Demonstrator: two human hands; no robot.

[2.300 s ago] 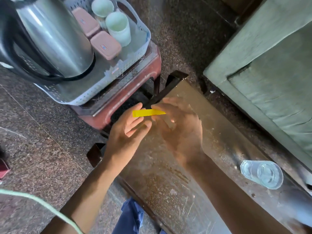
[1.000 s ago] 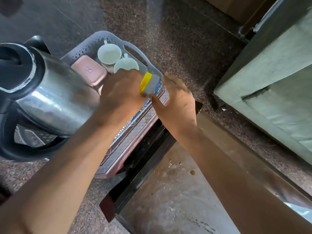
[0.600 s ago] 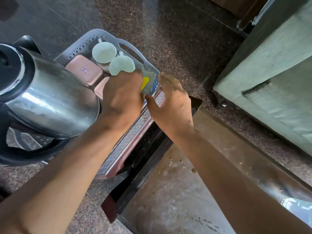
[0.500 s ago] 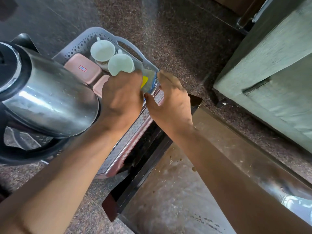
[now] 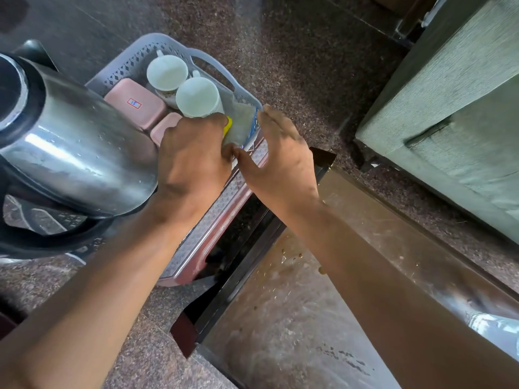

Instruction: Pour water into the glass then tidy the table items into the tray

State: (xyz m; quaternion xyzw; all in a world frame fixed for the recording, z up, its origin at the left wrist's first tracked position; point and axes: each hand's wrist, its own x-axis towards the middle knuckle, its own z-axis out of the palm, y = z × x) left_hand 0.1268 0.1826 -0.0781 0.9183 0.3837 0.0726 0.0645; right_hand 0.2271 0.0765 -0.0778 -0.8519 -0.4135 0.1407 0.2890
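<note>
A grey plastic tray (image 5: 168, 44) on a red stool holds a steel kettle (image 5: 70, 153), two pale cups (image 5: 198, 96) and two pink boxes (image 5: 134, 103). Both hands are at the tray's near right corner. My left hand (image 5: 193, 158) grips a small yellow-and-white packet (image 5: 238, 124) just inside the rim. My right hand (image 5: 280, 158) lies beside it, its straight fingers and thumb touching the packet's edge and the rim. Only a sliver of the water glass (image 5: 488, 327) shows at the right edge, on the table.
The red stool (image 5: 213, 228) stands against the brown table's (image 5: 295, 318) far left corner, where water drops lie. A green sofa (image 5: 449, 108) fills the upper right. Speckled stone floor (image 5: 295, 51) surrounds everything.
Both hands carried the yellow packet from above the table over to the tray and lowered it into the near right corner. Over the last half second they have barely moved.
</note>
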